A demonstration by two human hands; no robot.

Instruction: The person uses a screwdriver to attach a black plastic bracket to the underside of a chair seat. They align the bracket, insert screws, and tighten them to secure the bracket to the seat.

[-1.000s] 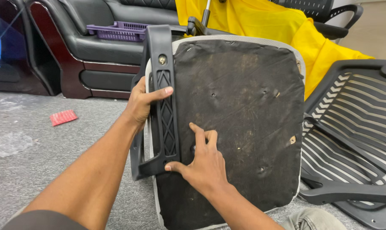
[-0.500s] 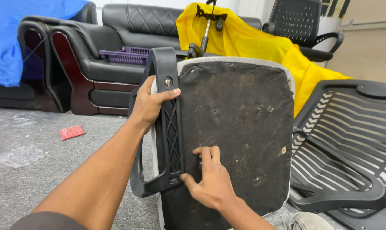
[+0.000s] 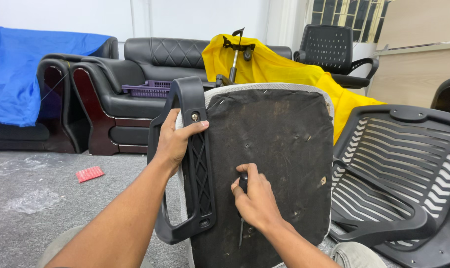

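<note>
The left hand (image 3: 174, 144) has its grip wrapped around the black armrest (image 3: 188, 164) on the upturned chair seat (image 3: 279, 149); the right hand (image 3: 255, 201) has its grip closed on a screwdriver (image 3: 242, 218).

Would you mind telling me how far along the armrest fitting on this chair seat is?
Done: the upper screw sits in the armrest. In hand: the left hand steadies the armrest, while the right hand holds a screwdriver. Left: the lower hole looks empty.

The right hand (image 3: 257, 201) hides most of a dark-handled tool (image 3: 243, 186) — its tip too thin to make out — while the seat base (image 3: 269, 149) and slatted chair back (image 3: 398, 173) run off the frame's lower edge.
</note>
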